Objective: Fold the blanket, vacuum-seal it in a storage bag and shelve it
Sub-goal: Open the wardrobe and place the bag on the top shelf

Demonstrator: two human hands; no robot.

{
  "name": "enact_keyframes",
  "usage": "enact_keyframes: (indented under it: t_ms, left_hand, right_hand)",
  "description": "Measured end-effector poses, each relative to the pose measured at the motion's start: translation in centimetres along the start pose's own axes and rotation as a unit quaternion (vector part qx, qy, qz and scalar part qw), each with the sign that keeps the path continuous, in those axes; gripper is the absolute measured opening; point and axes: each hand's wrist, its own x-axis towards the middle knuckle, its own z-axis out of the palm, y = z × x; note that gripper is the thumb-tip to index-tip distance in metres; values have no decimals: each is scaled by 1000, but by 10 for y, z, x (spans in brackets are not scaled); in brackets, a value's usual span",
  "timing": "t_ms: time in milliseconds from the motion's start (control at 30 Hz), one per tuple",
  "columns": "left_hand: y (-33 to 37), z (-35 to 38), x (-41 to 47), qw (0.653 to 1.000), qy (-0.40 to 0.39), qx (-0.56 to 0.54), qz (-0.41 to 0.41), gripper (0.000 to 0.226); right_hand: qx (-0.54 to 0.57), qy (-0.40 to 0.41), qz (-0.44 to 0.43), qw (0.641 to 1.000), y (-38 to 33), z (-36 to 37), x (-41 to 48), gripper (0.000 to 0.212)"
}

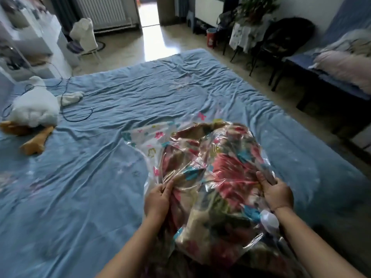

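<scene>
Grip: left hand [158, 199] pinches the bag [148, 137] plastic on its left side, with fingers curled; right hand [278, 194] grips the bag's right edge, with fingers wrapped over the film.
Blanket [226, 169]: floral, in red, teal and beige, bunched inside the clear bag between the two hands.
Bag: lies on the bed [140, 87] at its near edge, in front of the person; the far end is flat, printed with small flowers, and holds no blanket.
Valve [269, 219]: white and round, on the bag's top face, just beside the right wrist.
Bed: blue sheet, wrinkled.
Goose toy [34, 109]: white plush with orange feet, on the bed's left side, well apart from the bag.
Cable [66, 109]: dark, looping across the sheet beside the toy.
Blur: the lower part of the bag is too smeared to tell whether its mouth is sealed.
</scene>
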Motion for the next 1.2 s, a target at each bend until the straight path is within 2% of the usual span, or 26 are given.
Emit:
enact_keyframes:
  t_ms: [133,367,500,633,867,933,1133,1200]
  left_hand:
    - [87,31,-4,995,-43,-1,93,30]
    - [215,126,-40,963,-126,-21,235,43]
    - [282,198,-86,940,-165,-17,299,51]
    - [343,277,-152,912,-223,-32,342,54]
    - [433,393,-303,848,-334,-64,406,48]
    - [456,418,-346,826,-364,-73,423,48]
    - [519,499,-453,739,-448,-86,496,34]
    - [543,528,-486,708,-477,-99,512,36]
  right_hand:
    - [66,102,26,992,11,-77,6,66]
    - [123,231,81,962,52,-224,5,66]
    - [145,313,96,934,97,-307,-7,68]
    - [194,401,95,890,149,-395,-23,59]
    - [200,506,116,831,227,-544,-75,40]
    - [191,541,129,809,250,-579,-91,41]
    - [189,649,171,716,304,-654,-133,40]
    - [177,681,183,687,317,-679,-141,47]
